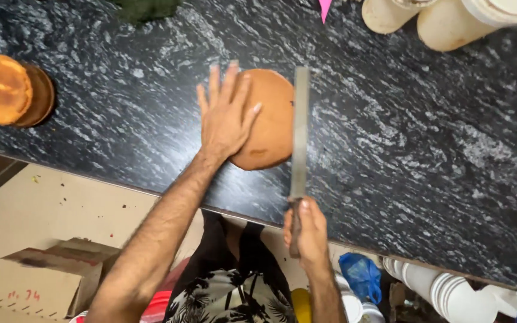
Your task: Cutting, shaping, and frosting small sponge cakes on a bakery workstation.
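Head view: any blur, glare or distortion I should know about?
Head view: even light, no harsh glare on the dark stone counter. Left hand on the round brown cake is slightly soft at the fingertips. The long knife in the right hand reads sharper. Wide-angle bend shows along the counter edge. The second cake at far left is mildly soft.

Light: bright, even, from overhead.
Shadows: faint, soft, close under the left hand (225,116) and knife (299,134).
Glare: pale sheen on the black stone counter (420,137) — cream containers (450,21) nearly washed out.
Blur: fingertips slightly smeared — frame edges soft, stretched.
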